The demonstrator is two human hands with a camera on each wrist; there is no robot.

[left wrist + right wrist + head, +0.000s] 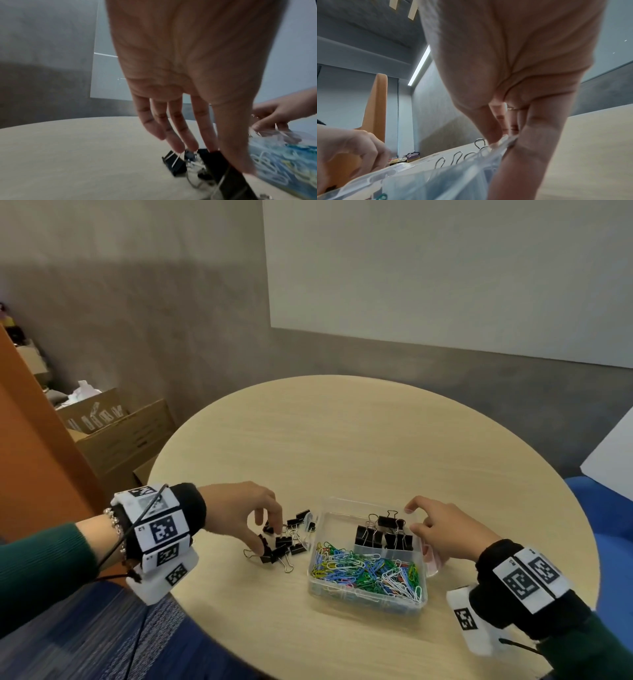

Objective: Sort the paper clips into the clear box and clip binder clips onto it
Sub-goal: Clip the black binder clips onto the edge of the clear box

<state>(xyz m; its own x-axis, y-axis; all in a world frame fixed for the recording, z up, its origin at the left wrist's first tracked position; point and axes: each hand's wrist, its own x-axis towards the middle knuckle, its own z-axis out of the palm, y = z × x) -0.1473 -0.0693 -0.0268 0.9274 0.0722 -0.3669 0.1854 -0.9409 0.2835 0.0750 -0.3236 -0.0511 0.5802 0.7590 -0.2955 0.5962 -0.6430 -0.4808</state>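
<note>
A clear box [356,503] sits on the round wooden table [342,433]. Coloured paper clips [366,570] fill its near compartment. Several black binder clips [383,534] stand in its far compartment, wire handles up. Left of the box lies a pile of loose binder clips [284,541]. My left hand [267,537] reaches down onto this pile, fingers fairly straight, fingertips touching the clips [175,163]; no firm pinch shows. My right hand [414,517] grips the box's right wall [501,143], thumb on the rim and fingers outside.
Cardboard boxes [120,433] and an orange partition [34,457] stand to the left of the table. A blue seat [609,525] and a white board [613,457] are at the right. The table's near edge runs just below the box.
</note>
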